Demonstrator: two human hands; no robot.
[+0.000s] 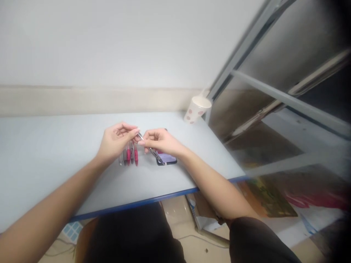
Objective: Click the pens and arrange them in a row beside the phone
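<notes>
Between my two hands a dark grey pen (155, 154) with a clear, silvery front end slants down to the right. My left hand (116, 140) pinches its upper tip between thumb and fingers. My right hand (161, 141) has thumb and fingers closed round its middle. Several pens lie side by side on the table below my left hand, among them a pink pen (136, 156) and a grey pen (132, 155); their upper ends are partly hidden. Under the held pen and my right hand lies a phone (168, 159) with a lit purple screen.
A white paper cup (196, 109) with red marks stands at the table's back right corner, by the wall. The pale table (49, 153) has a blue front edge. To the right rises a grey metal frame (274, 87). A box lies on the floor below.
</notes>
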